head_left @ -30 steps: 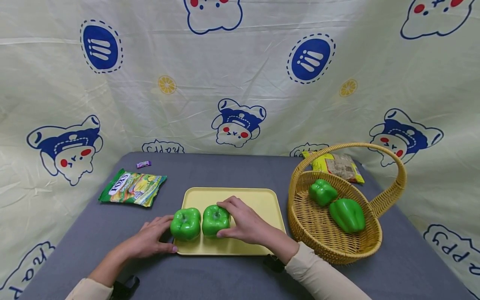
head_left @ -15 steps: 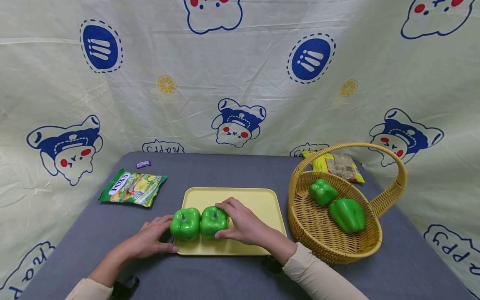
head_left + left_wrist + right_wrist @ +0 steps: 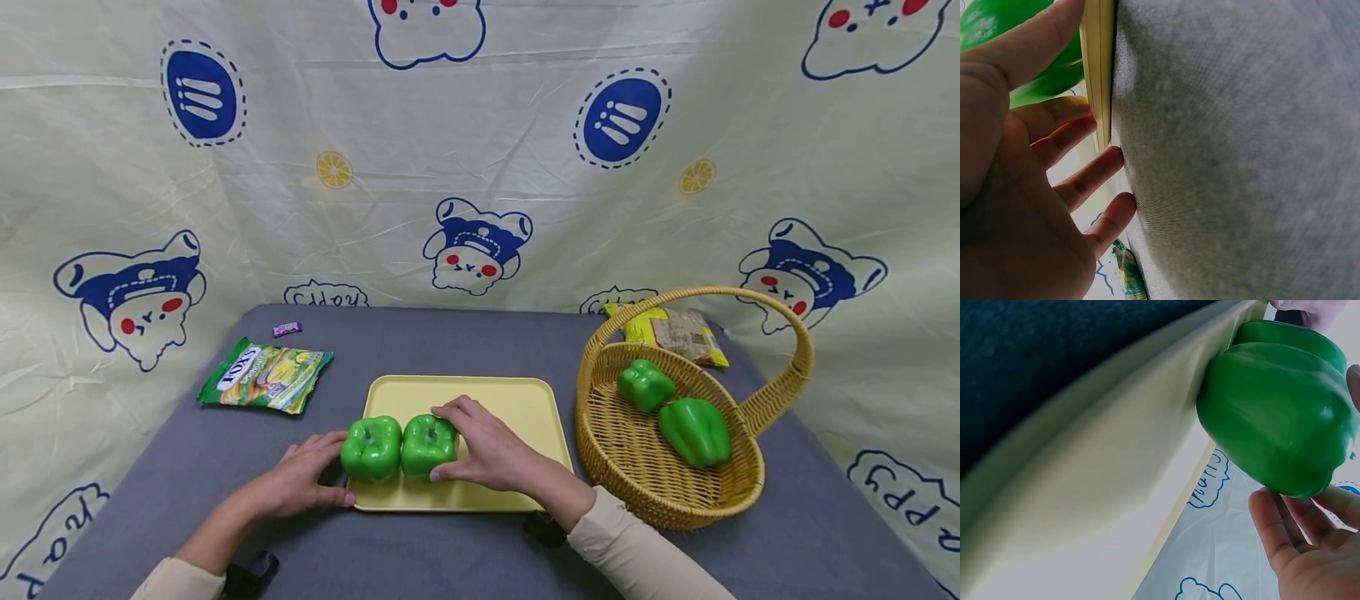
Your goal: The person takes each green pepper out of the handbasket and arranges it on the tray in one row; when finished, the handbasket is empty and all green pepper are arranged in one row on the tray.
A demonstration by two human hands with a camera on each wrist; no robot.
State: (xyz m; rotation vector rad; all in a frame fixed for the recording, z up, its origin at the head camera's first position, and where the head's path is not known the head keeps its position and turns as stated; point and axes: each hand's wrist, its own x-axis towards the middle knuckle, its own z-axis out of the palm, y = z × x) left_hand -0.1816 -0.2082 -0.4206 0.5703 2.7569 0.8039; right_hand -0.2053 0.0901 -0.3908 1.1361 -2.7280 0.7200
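Two green bell peppers stand side by side on the left half of a pale yellow tray (image 3: 517, 400). My right hand (image 3: 491, 450) holds the right bell pepper (image 3: 427, 446) between thumb and fingers; in the right wrist view that bell pepper (image 3: 1272, 412) hides most of the other one. My left hand (image 3: 303, 475) is at the tray's left end, beside the left bell pepper (image 3: 370, 448). The left wrist view has its fingers (image 3: 1088, 178) spread and fairly straight, with some fingertips against the tray's edge (image 3: 1099, 75).
A wicker basket (image 3: 600, 433) with a tall handle stands to the right, holding two more green bell peppers (image 3: 695, 432). Behind it lies a yellow bag (image 3: 678, 333). A green snack bag (image 3: 266, 375) and a small purple packet (image 3: 287, 328) lie at the left.
My right hand has shifted its bell pepper slightly left, closing the gap to the other one. The last half second brings almost no movement, and my left hand stays in place.
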